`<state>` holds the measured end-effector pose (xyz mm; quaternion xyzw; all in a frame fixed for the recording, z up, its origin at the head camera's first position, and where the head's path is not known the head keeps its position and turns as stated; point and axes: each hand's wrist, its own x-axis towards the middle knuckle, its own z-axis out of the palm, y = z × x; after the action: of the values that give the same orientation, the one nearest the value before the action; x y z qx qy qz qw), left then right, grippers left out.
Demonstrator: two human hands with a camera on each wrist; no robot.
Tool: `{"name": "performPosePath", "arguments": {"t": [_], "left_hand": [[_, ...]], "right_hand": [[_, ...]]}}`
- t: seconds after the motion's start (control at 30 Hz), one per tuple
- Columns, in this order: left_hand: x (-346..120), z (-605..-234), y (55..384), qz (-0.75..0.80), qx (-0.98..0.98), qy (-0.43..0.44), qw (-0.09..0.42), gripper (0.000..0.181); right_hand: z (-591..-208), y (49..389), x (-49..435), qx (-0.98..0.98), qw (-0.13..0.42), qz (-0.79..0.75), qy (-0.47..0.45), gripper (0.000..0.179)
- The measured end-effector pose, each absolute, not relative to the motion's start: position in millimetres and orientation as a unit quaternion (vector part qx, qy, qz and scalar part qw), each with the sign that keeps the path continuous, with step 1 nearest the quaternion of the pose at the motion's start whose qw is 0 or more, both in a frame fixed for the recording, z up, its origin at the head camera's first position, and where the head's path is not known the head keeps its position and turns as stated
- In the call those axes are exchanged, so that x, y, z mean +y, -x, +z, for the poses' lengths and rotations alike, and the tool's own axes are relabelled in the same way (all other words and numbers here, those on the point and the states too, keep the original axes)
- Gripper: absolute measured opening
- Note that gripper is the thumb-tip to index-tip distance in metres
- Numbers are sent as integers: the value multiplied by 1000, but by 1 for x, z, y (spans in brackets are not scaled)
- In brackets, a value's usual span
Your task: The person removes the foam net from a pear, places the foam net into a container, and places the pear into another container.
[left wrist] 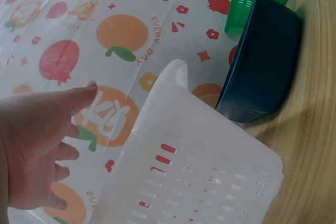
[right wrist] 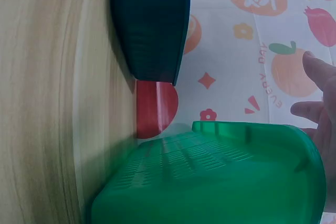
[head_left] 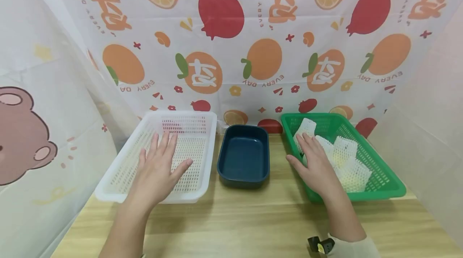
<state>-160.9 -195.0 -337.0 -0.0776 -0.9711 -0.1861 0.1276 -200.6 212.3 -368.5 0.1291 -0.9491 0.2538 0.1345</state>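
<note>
Bundles in white netting (head_left: 343,151) lie in the green basket (head_left: 376,195) beneath the right hand (head_left: 315,162), spread wide and empty like the left hand (head_left: 156,171) above the white basket (head_left: 208,159), so a light pinch would probably suit them best.

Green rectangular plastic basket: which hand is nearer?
Right. The right hand hovers over the left edge of the green basket; the left hand is farther left, over the white rectangular plastic basket.
</note>
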Motion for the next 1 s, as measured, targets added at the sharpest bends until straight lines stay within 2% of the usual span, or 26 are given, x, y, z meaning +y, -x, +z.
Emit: {"name": "performPosePath", "arguments": {"t": [0.3, 1.0], "left_hand": [[-189, -340, 163, -190, -972, 76, 111, 93], [-181, -349, 166, -165, -981, 88, 61, 87]], "right_hand": [[-369, 198, 208, -957, 117, 229, -133, 79], [-372, 194, 198, -968, 81, 190, -141, 83]]}}
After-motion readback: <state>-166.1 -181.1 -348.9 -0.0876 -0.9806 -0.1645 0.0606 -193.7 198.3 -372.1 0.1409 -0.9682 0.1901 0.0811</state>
